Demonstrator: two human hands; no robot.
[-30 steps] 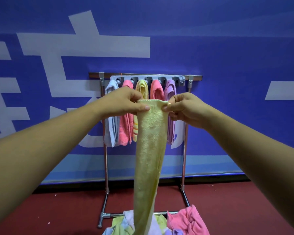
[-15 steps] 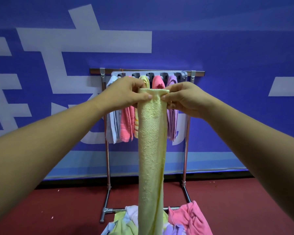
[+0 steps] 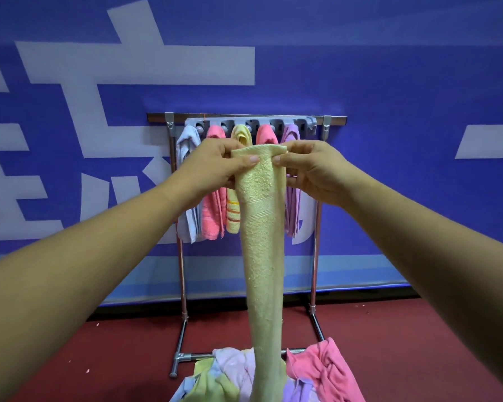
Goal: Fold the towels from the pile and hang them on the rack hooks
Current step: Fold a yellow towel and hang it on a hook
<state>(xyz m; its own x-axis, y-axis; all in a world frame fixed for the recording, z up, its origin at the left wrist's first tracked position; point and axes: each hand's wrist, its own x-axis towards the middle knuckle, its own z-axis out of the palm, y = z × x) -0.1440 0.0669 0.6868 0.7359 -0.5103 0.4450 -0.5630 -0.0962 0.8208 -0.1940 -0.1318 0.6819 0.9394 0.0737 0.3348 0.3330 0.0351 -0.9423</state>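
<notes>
Two hands share one load: your left hand [image 3: 215,166] and right hand [image 3: 314,169] each pinch a top corner of the long, narrow-folded pale yellow terry towel [image 3: 262,242] between thumb and curled fingers. It hangs straight down in front of the silver metal rack with its grey hook strip [image 3: 181,274], and its lower part passes in front of the heap of mixed-colour towels [image 3: 233,375] on the dark red floor [image 3: 114,358]. Behind your hands, five coloured towels [image 3: 212,216] hang from the hooks.

Red floor [image 3: 99,358] bears rack [image 3: 183,314]; towel pile [image 3: 325,372]
</notes>
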